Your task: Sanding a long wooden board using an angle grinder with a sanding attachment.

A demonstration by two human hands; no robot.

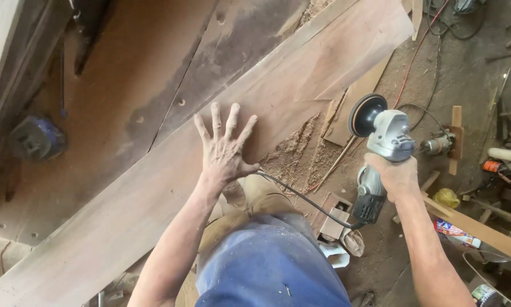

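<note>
My left hand (pixel 226 149) lies flat with its fingers spread on a long reddish-brown wooden board (pixel 153 187) that runs diagonally from lower left to upper right. Off the board's edge, my right hand (pixel 394 177) grips the grey body of an angle grinder (pixel 383 139). Its round dark sanding disc (pixel 366 114) is lifted clear of the wood and tilted up. A black power cord (pixel 301 196) trails from the grinder's rear across my legs.
A darker panel (pixel 153 62) lies beyond the board. Sawdust and shavings (pixel 292 150) cover the floor beside it. Offcuts, a wooden plank (pixel 482 230), cables, a small motor tool (pixel 437 145) and cans litter the right side. A blue object (pixel 36 136) sits far left.
</note>
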